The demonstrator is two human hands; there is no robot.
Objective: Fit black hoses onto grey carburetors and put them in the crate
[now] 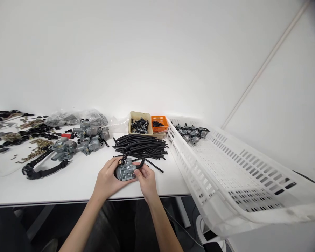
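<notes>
A grey metal carburetor (126, 171) is held near the table's front edge, between both hands. My left hand (107, 178) wraps round its left side, with a brass-coloured fitting and a black part near the fingertips. My right hand (146, 178) pinches a short curved black hose (141, 163) at the carburetor's right side. Just behind the hands lies a pile of straight black hoses (140, 146), and one loose hose (154, 165) points towards the front right.
A large white crate (223, 189) with several carburetors (191, 133) stands at the right. Behind the hoses are a beige tray (130, 122) and an orange basket (166, 123). More carburetors (64, 148), a black strap (51, 170) and small parts (38, 148) lie left.
</notes>
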